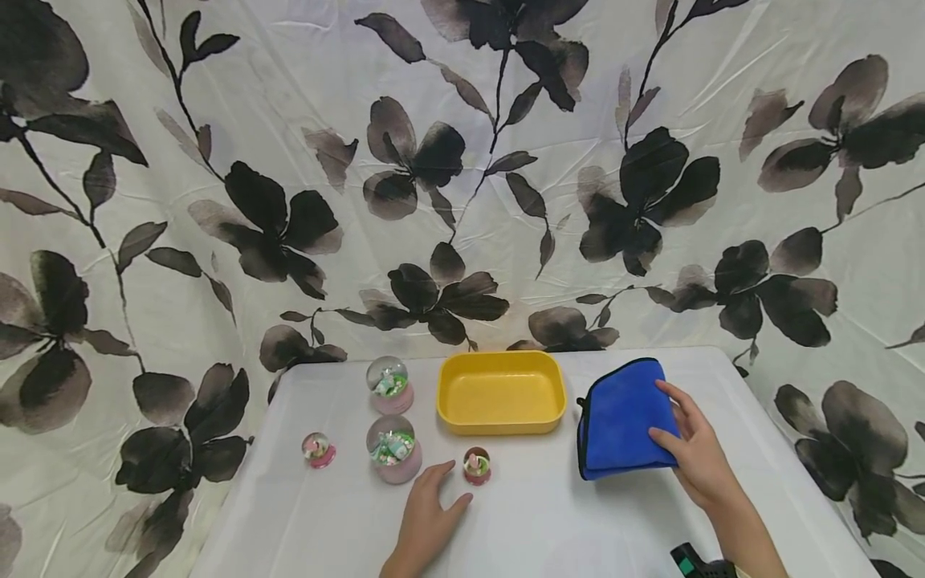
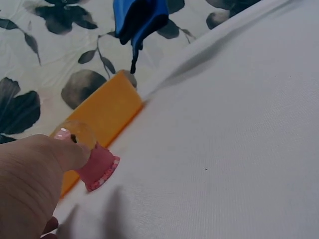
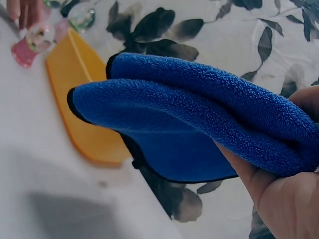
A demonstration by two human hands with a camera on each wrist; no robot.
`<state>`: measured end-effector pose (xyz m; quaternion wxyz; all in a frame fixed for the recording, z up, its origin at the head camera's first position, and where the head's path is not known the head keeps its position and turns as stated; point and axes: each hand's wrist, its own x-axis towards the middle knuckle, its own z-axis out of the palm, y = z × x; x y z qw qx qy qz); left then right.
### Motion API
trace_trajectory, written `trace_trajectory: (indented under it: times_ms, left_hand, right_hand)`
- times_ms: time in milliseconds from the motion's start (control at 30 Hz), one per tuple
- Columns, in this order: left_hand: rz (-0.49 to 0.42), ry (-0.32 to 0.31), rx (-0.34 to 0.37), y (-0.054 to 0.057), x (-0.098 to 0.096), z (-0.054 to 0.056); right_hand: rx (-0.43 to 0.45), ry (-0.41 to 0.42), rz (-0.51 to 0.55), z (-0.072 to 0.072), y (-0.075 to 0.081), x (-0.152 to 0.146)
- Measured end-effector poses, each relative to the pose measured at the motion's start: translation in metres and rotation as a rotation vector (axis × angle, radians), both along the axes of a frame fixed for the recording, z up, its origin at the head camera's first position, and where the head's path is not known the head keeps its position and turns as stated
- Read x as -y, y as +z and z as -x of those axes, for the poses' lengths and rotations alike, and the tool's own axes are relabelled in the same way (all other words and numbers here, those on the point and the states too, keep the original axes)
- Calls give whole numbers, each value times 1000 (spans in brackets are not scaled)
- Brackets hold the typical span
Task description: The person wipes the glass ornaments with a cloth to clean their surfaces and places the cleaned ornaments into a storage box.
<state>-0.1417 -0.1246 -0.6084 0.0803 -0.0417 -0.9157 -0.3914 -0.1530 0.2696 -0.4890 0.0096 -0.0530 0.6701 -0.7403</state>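
My right hand [image 1: 697, 453] grips a folded blue cloth [image 1: 625, 421] with black edging by its right side, thumb in front. In the right wrist view the fuzzy layers of the cloth [image 3: 199, 107] show, bent over between thumb and fingers. My left hand [image 1: 428, 514] has thumb and fingers spread at the left side of a small snow globe [image 1: 477, 466] with a dark pink base. In the left wrist view the thumb overlaps this globe's clear dome, and its pink base [image 2: 98, 167] shows past it.
A yellow rectangular tray [image 1: 502, 427] stands at the table's back middle. Left of it are two larger snow globes [image 1: 393, 453] with pale pink bases, one behind the other. Another small snow globe [image 1: 318, 451] sits farther left. Floral fabric [image 1: 303, 80] hangs behind the white table [image 1: 535, 530].
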Motion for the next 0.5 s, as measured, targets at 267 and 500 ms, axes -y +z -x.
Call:
trace_trajectory:
  times_ms: [267, 500]
  left_hand:
    - [4, 13, -81, -12, -5, 10]
    - [21, 26, -164, -20, -9, 17]
  right_hand:
    - [-51, 74, 63, -8, -3, 8]
    - [-20, 90, 81, -12, -5, 16]
